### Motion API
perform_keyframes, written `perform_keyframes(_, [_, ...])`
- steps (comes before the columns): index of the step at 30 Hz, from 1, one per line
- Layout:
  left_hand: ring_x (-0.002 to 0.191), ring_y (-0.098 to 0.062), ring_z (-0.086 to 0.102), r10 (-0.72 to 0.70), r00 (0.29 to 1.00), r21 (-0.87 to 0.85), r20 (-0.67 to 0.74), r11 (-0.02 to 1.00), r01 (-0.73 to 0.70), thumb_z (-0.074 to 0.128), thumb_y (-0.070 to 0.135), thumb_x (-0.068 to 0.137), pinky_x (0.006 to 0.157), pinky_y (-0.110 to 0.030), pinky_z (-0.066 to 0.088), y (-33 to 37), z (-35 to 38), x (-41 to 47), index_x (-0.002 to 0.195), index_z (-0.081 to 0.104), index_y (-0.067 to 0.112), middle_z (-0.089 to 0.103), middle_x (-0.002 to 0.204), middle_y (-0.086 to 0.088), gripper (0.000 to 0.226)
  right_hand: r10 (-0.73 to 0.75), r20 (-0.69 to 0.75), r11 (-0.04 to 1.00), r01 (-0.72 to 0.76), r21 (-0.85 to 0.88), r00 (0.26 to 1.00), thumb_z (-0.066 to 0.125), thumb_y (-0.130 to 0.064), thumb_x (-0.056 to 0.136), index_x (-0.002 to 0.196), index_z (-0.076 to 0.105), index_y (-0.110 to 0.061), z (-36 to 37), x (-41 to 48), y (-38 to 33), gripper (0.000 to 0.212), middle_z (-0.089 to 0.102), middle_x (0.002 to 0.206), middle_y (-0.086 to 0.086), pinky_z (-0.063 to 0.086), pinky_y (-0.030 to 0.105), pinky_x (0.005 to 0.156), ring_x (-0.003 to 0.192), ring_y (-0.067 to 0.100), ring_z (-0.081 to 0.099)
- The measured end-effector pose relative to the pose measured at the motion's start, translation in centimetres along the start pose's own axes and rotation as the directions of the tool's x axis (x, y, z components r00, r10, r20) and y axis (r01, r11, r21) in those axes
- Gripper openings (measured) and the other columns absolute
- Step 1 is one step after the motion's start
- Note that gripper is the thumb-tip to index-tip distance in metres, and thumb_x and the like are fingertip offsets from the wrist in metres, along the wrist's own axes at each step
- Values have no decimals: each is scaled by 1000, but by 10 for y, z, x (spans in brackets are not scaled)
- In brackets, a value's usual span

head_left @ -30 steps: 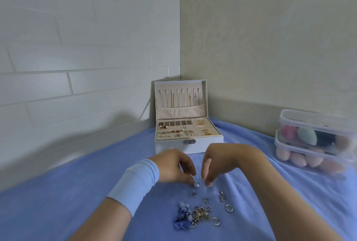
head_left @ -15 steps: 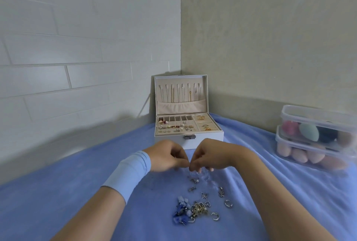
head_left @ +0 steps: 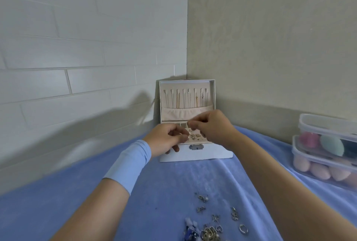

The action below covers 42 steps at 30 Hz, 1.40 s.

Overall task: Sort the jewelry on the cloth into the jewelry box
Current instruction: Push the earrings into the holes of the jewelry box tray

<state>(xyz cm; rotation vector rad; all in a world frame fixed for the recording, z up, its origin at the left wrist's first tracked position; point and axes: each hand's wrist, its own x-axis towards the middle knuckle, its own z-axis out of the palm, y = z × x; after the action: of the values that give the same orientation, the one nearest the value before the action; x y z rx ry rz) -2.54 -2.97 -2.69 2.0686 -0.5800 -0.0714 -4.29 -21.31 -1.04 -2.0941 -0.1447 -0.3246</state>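
Both hands have left the cloth (head_left: 158, 198) and risen to the jewelry box (head_left: 195, 154); a second ago they worked low over the loose jewelry (head_left: 209, 230). The left hand (head_left: 166, 138) and right hand (head_left: 213, 128) now meet above the box's open tray. Right fingers (head_left: 195, 125) are pressed together at thumb and forefinger as in a pinch; what lies between them is too small to tell. Left fingers (head_left: 179, 134) are curled, tips just beside gold pieces (head_left: 195, 136) in the tray directly under them; whether they hold anything cannot be told. The loose jewelry lies well behind both sets of fingers, toward the person. Stacked plastic containers (head_left: 326, 125) stand well to the right of the right fingers.
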Motion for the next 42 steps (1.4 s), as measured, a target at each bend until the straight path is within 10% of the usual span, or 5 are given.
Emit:
perform_keyframes(10, [61, -13, 55, 29, 973, -109, -229, 992, -55, 65, 27, 93, 50, -17, 44, -8, -20, 57, 89, 74, 19, 63, 70, -1, 13, -108, -195, 987, 128, 95, 975, 75, -19, 90, 93, 80, -18, 29, 66, 0, 6, 76, 84, -7, 57, 20, 76, 84, 6, 71])
perform_keyframes(16, [62, -16, 56, 27, 961, -107, -275, 993, -59, 61, 20, 94, 50, -15, 42, -24, -35, 71, 87, 74, 17, 66, 78, 1, 15, -107, -102, 978, 123, 170, 989, 76, -17, 90, 88, 80, -15, 38, 83, 2, 5, 70, 63, -8, 46, 17, 50, 47, 1, 53])
perform_keyframes(24, [53, -4, 52, 49, 957, -20, -285, 998, -57, 66, 27, 92, 60, -14, 46, -41, -40, 78, 86, 76, 19, 57, 54, 17, 14, -68, 42, 979, 58, 195, 997, 81, -16, 83, 93, 81, -11, 37, 97, 15, 11, 66, 59, 0, 40, 18, 45, 46, 8, 46])
perform_keyframes(30, [68, -6, 64, 18, 942, 14, -335, 1000, -14, 72, 25, 86, 73, -20, 50, -52, -44, 83, 92, 74, 23, 73, 86, 7, 6, -69, 39, 973, 76, -220, 997, 81, -18, 84, 87, 81, -26, 40, 103, 26, 9, 74, 79, -13, 48, 14, 65, 70, -3, 65])
perform_keyframes(42, [75, 0, 63, -71, 928, -152, -365, 988, 16, 77, 29, 83, 72, -15, 47, -54, -40, 79, 85, 76, 22, 71, 79, 13, 8, -44, 130, 814, 111, -569, 991, 77, -27, 84, 85, 81, -31, 59, 104, 22, 6, 73, 81, -15, 60, 32, 79, 79, 6, 66])
